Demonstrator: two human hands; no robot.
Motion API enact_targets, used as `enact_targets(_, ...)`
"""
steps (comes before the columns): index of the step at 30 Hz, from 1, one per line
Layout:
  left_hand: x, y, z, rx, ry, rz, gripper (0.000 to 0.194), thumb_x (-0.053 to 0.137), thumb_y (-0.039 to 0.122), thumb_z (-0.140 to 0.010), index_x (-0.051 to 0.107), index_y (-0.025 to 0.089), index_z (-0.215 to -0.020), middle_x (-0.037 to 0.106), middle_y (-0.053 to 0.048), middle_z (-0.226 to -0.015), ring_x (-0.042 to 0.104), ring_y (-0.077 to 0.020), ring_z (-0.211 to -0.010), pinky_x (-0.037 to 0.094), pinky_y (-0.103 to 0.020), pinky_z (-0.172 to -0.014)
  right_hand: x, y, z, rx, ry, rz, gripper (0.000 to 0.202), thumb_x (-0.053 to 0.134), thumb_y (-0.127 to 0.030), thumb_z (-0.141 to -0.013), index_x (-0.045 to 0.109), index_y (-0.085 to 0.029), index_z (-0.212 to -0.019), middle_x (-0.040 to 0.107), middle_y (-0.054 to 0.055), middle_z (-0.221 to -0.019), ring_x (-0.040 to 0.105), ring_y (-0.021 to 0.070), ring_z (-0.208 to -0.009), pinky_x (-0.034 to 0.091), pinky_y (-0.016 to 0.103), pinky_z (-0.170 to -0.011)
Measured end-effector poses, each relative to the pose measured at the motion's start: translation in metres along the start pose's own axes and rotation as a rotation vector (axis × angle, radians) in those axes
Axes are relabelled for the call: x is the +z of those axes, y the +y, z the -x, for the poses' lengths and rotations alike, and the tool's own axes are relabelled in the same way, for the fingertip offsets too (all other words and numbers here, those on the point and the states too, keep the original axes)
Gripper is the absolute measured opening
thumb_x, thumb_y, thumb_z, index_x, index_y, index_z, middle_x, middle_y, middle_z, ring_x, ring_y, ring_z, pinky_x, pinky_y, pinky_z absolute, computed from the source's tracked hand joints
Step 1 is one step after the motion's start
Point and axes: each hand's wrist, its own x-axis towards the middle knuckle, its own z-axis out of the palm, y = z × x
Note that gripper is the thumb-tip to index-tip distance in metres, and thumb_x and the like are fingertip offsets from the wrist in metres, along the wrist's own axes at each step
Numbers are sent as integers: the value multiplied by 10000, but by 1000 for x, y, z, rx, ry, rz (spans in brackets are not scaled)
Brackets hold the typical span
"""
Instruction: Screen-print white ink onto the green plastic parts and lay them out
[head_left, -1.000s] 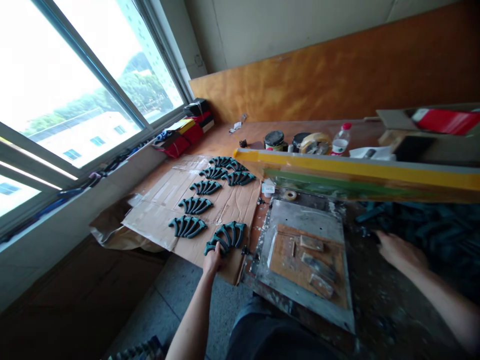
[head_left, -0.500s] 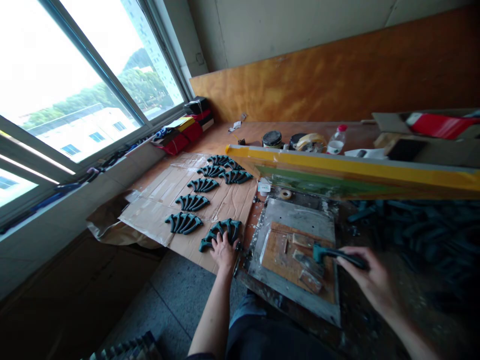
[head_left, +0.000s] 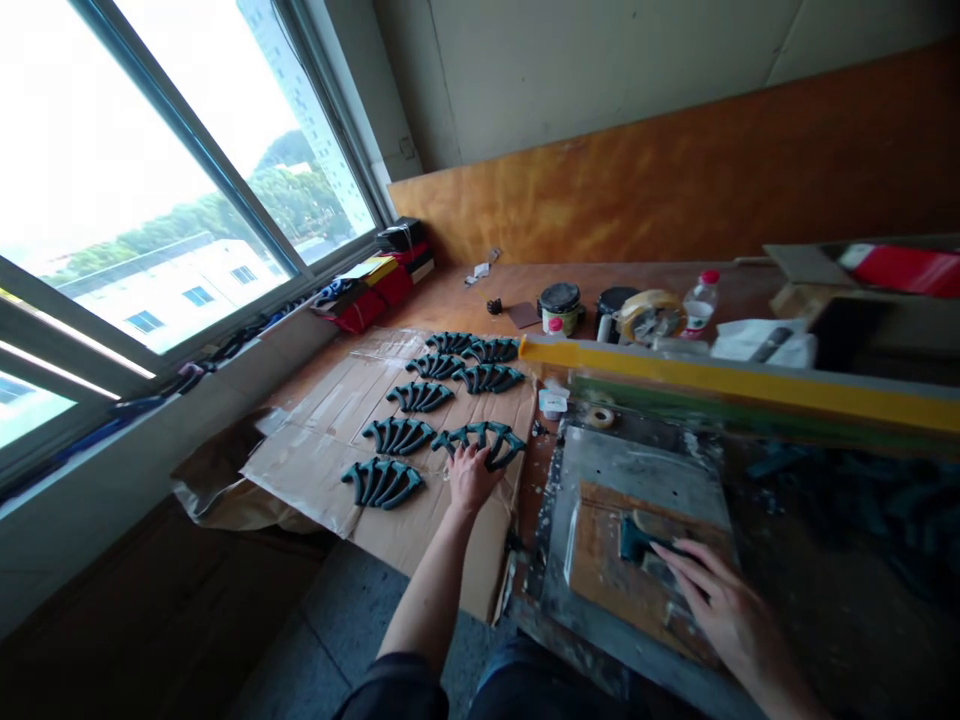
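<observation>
Dark sleeve (head_left: 401, 685), pushed up; dark clothing over lap; fingers bare, ungloved.

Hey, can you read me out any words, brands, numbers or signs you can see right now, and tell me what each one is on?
No text here can be read.
Clear plastic bottle with a red cap: label too small and blurred.
Black-lidded round jar with a pale label: label too blurred.
Small white plastic tub: faint bluish marking on top, too small to tell whether it is lettering.
</observation>
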Motion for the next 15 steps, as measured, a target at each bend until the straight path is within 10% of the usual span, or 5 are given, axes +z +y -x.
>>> enact_targets(7,6,-16,-109,69,-120,28,538,690,525,-724,657,268,-1195,630,-88,-1261,499,-319,-1199,380,-466,-998,-5,-5,2,4,3,128,355,387,-382,-962,673,-299,-1157,641,47,-1098,634,197,-979,532,328,-845)
enact_targets(15,9,-7,-112,40,-44,175,596,690,393,-756,556,209,-1307,446,-172,-1456,309,-430,-1358,160,-675,-1066,-16,-42,-29,51,-84,190,332,453,-265,-948,631,-274,-1228,578,52,-1300,543,220,-1176,466,377,-989)
